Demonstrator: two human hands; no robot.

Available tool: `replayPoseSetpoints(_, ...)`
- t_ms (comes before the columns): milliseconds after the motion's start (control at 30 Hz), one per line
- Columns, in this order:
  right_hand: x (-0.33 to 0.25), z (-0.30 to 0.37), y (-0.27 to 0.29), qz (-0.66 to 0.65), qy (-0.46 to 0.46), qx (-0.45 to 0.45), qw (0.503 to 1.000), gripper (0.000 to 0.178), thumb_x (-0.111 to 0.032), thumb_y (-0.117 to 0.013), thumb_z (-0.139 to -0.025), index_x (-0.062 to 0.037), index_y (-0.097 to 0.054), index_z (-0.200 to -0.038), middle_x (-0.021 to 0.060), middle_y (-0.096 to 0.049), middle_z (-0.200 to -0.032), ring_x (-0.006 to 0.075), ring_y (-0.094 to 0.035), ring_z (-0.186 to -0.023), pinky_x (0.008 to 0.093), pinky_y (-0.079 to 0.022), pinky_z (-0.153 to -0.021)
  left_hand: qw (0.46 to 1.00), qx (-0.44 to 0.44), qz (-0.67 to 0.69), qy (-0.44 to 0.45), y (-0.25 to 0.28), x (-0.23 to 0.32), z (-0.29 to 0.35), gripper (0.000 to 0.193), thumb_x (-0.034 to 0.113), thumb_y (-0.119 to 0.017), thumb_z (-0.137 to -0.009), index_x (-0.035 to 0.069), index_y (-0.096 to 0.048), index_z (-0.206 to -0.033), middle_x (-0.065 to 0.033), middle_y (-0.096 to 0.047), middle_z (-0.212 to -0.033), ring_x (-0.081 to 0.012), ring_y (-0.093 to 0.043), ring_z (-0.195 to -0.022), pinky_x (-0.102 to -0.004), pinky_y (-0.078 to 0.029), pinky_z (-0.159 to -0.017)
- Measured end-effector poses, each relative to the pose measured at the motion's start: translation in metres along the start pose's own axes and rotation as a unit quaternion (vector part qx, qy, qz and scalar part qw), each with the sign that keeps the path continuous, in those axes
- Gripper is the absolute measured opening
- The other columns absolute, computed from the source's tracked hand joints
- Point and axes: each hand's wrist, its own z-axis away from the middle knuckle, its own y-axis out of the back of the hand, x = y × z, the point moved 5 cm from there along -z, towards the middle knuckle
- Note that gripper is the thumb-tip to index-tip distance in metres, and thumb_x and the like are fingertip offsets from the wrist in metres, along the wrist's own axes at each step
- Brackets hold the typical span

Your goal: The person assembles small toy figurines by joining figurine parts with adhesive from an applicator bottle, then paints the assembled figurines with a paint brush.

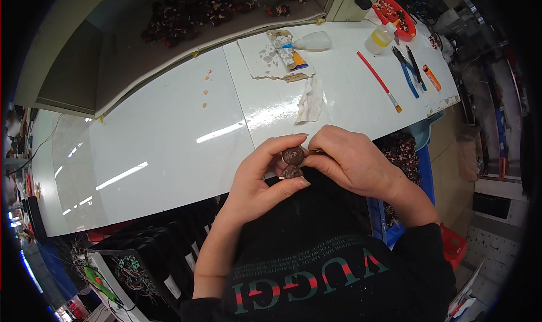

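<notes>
A small dark-brown doll figure (293, 156), with a round glossy head and a smaller lumpy body, is in front of my chest at the table's near edge. My left hand (265, 172) is closed around it, thumb along the near side and fingers behind. From the right, my right hand (347, 158) reaches in with thumb and forefinger pinched together against the figure's side. A sliver of something dark shows between those fingertips, too small to name. The fingers hide part of the figure.
On the white table (169, 130) are a crumpled tissue (310, 101), a squeeze bottle (314, 41), a glue bottle (379, 38), a red brush (379, 82), blue-handled pliers (407, 73) and an orange lighter (431, 78). Many small figures (197, 11) fill the shelf behind. A blue crate (426, 175) stands right.
</notes>
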Motion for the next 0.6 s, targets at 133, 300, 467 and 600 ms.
replayPoseSetpoints(133, -0.0006, -0.0007, 0.0014, 0.019, -0.001, -0.012, 1.0, 0.022, -0.026, -0.06, -0.089, -0.0041, -0.055, -0.086, 0.0102, -0.056, -0.079, 0.0289, -0.058, -0.073, 0.0364, -0.047, -0.061, 1.0, 0.001, -0.01, -0.002, -0.0009, -0.0017, 0.0002, 0.057, 0.009, -0.075, -0.077, 0.006, -0.05, -0.128, -0.0039, -0.058, -0.109, -0.009, -0.054, -0.087, -0.023, -0.045, -0.076)
replayPoseSetpoints(300, 0.0039, -0.0007, 0.0012, 0.032, 0.013, -0.014, 0.999, 0.022, -0.027, -0.061, -0.088, -0.0054, -0.056, -0.086, 0.0096, -0.057, -0.078, 0.0283, -0.059, -0.072, 0.0362, -0.047, -0.06, 1.0, 0.006, -0.02, -0.006, -0.0015, -0.0019, -0.0017, 0.056, 0.008, -0.075, -0.077, 0.006, -0.051, -0.127, -0.0036, -0.057, -0.111, -0.009, -0.054, -0.089, -0.0229, -0.045, -0.076)
replayPoseSetpoints(467, 0.0056, -0.002, 0.0016, 0.039, 0.011, -0.019, 0.999, 0.022, -0.027, -0.061, -0.088, -0.0058, -0.056, -0.086, 0.0092, -0.057, -0.078, 0.0284, -0.059, -0.071, 0.0361, -0.047, -0.06, 1.0, 0.015, -0.018, -0.002, -0.0019, -0.0029, -0.003, 0.056, 0.008, -0.076, -0.076, 0.006, -0.052, -0.127, -0.0036, -0.057, -0.111, -0.0091, -0.055, -0.09, -0.0232, -0.045, -0.076)
replayPoseSetpoints(600, 0.0044, -0.0019, 0.0015, 0.048, 0.023, -0.012, 0.998, 0.022, -0.027, -0.06, -0.089, -0.0061, -0.056, -0.086, 0.0089, -0.057, -0.077, 0.0284, -0.059, -0.07, 0.0362, -0.047, -0.059, 1.0, 0.013, -0.026, -0.005, -0.0013, -0.0048, -0.0036, 0.055, 0.008, -0.076, -0.076, 0.006, -0.053, -0.126, -0.0034, -0.057, -0.111, -0.0094, -0.055, -0.089, -0.0232, -0.045, -0.076)
